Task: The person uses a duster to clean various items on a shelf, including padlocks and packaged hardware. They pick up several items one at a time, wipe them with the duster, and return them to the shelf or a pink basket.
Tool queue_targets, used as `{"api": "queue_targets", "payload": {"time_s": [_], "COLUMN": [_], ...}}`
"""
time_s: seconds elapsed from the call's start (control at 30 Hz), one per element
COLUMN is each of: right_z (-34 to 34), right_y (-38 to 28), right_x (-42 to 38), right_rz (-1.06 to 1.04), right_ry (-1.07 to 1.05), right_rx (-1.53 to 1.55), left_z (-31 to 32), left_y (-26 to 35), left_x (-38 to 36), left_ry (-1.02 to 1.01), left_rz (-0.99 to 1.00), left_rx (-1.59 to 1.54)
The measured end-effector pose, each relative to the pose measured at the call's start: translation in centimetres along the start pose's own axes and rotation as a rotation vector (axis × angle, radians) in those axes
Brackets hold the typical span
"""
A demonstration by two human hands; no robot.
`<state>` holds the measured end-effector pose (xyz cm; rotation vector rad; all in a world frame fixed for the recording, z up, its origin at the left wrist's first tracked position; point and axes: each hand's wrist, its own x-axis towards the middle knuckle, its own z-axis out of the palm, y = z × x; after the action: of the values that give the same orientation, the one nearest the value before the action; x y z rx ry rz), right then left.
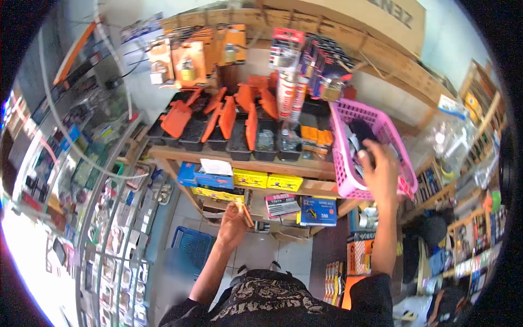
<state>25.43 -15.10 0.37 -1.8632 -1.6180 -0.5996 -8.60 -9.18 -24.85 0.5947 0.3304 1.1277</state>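
Note:
My left hand (232,226) is closed on a thin orange-and-yellow item (248,215), like a flat packet, held in front of the lower shelf; much of it is hidden behind my fingers. My right hand (382,170) reaches over a pink plastic basket (340,163) at the right end of the upper shelf. Its thumb and fingers are apart and curved down, right at a black bundle (362,129) inside. Grey and white small items lie around the bundle, partly covered by that hand.
Black bins (239,147) with orange flaps (228,117) line the upper shelf, beside red-and-white tubes (285,95). Carded padlocks (188,68) hang above. Below sit yellow boxes (250,179) and a blue box (318,211). A glass display case (117,240) stands left, a blue basket (192,248) on the floor.

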Motion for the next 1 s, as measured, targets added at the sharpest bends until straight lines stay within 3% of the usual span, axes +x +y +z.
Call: {"api": "queue_targets", "payload": {"time_s": [0.07, 0.13, 0.2, 0.3, 0.33, 0.4, 0.43, 0.5, 0.63, 1.0], "right_z": [1.1, 3.7, 4.8, 7.4, 7.6, 7.8, 7.3, 4.9, 1.7, 3.9], "right_y": [-5.2, -8.6, -12.1, -15.0, -15.6, -17.3, -17.7, -19.3, -22.3, -24.7], "right_x": [-1.3, -3.4, -4.2, -4.3, -3.2, -1.0, 0.4, 3.3, 8.9, 12.0], "right_rz": [-0.089, -0.081, -0.245, -0.337, -0.306, -0.321, -0.253, -0.114, -0.129, 0.137], "right_ry": [-0.208, -0.661, -0.788, -0.649, -0.689, -0.414, -0.462, -0.492, -0.389, -0.316], "right_rx": [0.483, 0.605, 0.636, 0.666, 0.698, 1.082, 1.147, 1.337, 1.474, 1.812], "left_z": [2.6, 3.4, 6.8, 10.1, 11.2, 15.1, 17.2, 19.0, 22.8, 23.5], "left_y": [1.4, 2.3, 4.4, 8.3, 9.7, 13.2, 14.6, 17.8, 22.3, 25.0], "left_x": [0.4, 1.1, 1.6, 2.5, 2.9, 3.0, 3.2, 3.2, 5.7, 10.0], "left_ry": [0.093, 0.096, 0.186, 0.136, 0.082, 0.075, 0.039, -0.004, -0.016, -0.044], "left_rz": [-0.002, 0.028, 0.091, 0.18, 0.247, 0.514, 0.592, 0.647, 0.764, 0.643], "left_rx": [0.148, 0.14, 0.217, 0.404, 0.503, 0.733, 0.678, 0.891, 0.878, 0.738]}}
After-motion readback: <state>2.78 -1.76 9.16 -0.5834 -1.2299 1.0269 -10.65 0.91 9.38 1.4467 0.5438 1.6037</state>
